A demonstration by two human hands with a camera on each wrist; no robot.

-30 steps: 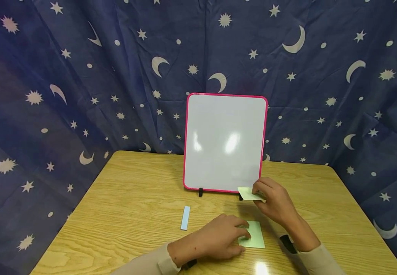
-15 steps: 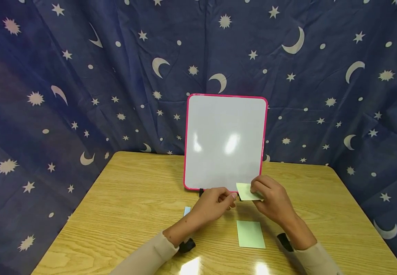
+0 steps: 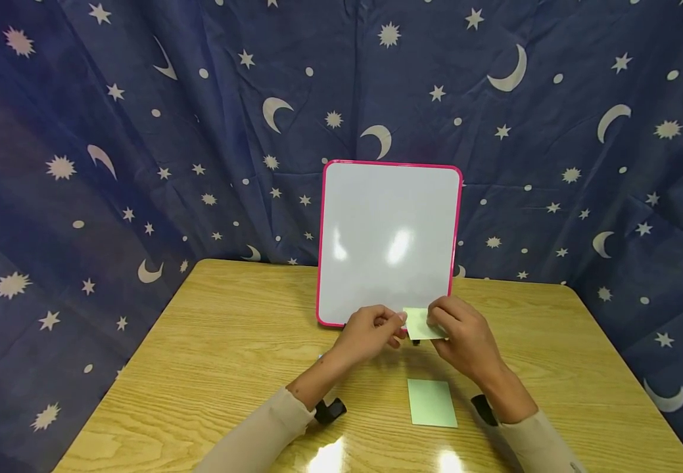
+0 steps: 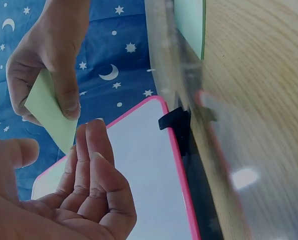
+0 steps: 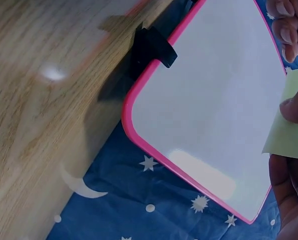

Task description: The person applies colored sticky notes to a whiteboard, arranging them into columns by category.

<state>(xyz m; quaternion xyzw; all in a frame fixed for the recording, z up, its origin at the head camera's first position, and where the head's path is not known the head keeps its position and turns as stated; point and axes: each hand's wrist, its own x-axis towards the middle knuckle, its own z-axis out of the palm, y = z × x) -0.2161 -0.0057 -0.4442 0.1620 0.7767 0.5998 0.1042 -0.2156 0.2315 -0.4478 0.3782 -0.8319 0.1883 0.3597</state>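
My right hand [image 3: 468, 336] pinches a pale yellow-green sticky note [image 3: 417, 324] above the table, in front of the whiteboard's lower right corner. The left hand [image 3: 369, 334] is at the note's left edge with loosely bent fingers. In the left wrist view its thumb [image 4: 23, 152] stands apart from the fingers, and its fingertips reach the note's lower corner; whether they touch cannot be told. A light green square of sticky notes [image 3: 432, 403] lies flat on the table below the hands. The whiteboard [image 3: 388, 236] with a pink frame stands upright behind them.
Black feet [image 5: 156, 47] hold up the whiteboard on the wooden table [image 3: 229, 328]. Only a sliver of a light blue strip [image 3: 320, 356] shows behind my left forearm. A dark blue curtain [image 3: 229, 131] with moons and stars hangs behind.
My left hand has left the green square on the table and moved up and forward to the note's left edge. The right hand, still holding the note, has shifted slightly up and left.
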